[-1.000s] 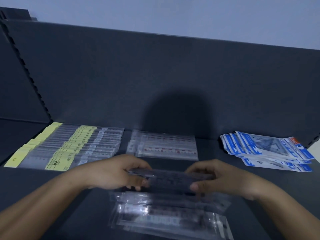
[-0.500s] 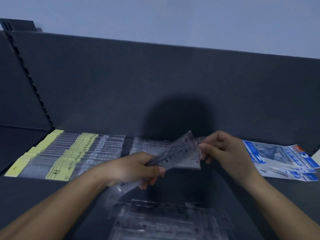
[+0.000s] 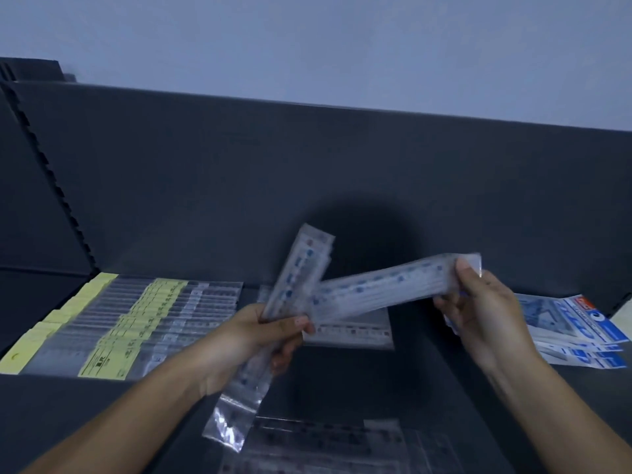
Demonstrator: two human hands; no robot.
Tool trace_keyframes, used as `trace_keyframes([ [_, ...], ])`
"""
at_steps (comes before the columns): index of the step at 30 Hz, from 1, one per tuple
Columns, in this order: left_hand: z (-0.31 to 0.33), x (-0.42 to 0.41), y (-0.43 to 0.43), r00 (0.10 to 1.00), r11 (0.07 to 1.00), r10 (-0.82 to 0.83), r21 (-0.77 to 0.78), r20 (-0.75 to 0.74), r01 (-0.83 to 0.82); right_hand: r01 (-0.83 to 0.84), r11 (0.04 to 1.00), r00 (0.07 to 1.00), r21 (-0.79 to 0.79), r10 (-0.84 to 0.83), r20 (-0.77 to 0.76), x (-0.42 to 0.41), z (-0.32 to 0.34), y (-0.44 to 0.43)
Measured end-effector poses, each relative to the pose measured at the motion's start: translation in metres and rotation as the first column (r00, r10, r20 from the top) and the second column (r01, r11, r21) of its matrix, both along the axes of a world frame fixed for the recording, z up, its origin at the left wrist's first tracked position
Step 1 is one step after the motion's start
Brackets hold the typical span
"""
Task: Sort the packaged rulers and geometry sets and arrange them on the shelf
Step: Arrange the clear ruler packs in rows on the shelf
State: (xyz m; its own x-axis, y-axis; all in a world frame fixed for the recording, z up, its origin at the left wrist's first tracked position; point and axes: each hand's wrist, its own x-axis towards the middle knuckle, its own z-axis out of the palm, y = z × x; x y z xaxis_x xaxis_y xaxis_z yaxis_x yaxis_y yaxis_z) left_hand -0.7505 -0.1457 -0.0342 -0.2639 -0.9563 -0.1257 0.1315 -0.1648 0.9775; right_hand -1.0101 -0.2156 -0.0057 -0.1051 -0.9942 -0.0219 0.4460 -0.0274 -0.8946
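Aloft, left hand (image 3: 263, 336) grips a clear sleeve (image 3: 301, 271), right hand (image 3: 485, 313) a second sleeve (image 3: 386, 289), both apparently holding rulers.

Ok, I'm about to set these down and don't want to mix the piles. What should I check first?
1. Left hand grips the first ruler pack: ok.
2. Right hand holds the second ruler pack by its end: ok.
3. The two packs are apart: not ok, they cross by the left thumb.
4. Their print matches the middle ruler pile: cannot tell, it is blurred.
5. Yellow-labelled pile and blue geometry sets are kept separate: ok, they lie at opposite ends of the shelf.
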Motion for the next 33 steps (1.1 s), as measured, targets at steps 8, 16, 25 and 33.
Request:
trace_keyframes([
  [8, 0.008, -0.034, -0.014, 0.901, 0.952, 0.268, 0.237, -0.341, -0.193, -0.005, 0.995, 0.986, -0.103, 0.022, 0.165, 0.02, 0.015, 0.006],
  [16, 0.02, -0.049, -0.027, 0.798, 0.922, 0.352, 0.33, -0.489, -0.204, -0.39, 0.623, 0.879, -0.678, 0.033, -0.475, 0.064, -0.009, 0.06],
  [25, 0.018, -0.042, -0.032, 0.808, 0.907, 0.418, 0.25, -0.416, -0.34, -0.768, 0.41, 0.514, -0.492, -0.065, -0.856, 0.056, -0.036, 0.055],
  [33, 0.015, -0.057, -0.016, 0.96, 0.855, 0.28, -0.447, -0.029, -0.263, -0.482, 0.821, 0.774, -0.306, 0.236, -0.587, 0.073, 0.008, 0.025],
])
